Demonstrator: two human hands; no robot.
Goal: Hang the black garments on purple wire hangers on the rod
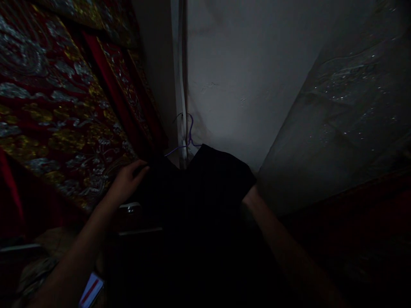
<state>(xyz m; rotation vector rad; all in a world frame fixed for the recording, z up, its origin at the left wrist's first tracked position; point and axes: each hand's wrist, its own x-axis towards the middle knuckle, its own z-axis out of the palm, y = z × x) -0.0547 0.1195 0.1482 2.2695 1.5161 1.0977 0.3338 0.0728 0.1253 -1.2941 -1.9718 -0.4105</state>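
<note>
A black short-sleeved shirt (pixel 199 205) hangs on a thin purple hanger (pixel 190 139), its V-shaped neckline open around the hook. The hook is at a pale vertical strip in the wall corner. At the shirt's left shoulder, my left hand (pixel 130 177) has its thumb and fingers closed on the dark cloth. My right hand (pixel 250 196) goes into or behind the sleeve on the other side; only the wrist shows and its fingers are hidden. The lower part of the shirt is lost in deep shadow.
Red cloth with gold and silver embroidery (pixel 80 107) hangs along the left. A pale wall (pixel 237 77) rises behind, and a translucent plastic sheet (pixel 349 111) covers something at right. A white card-like object with a red stripe (pixel 91 291) lies low at left.
</note>
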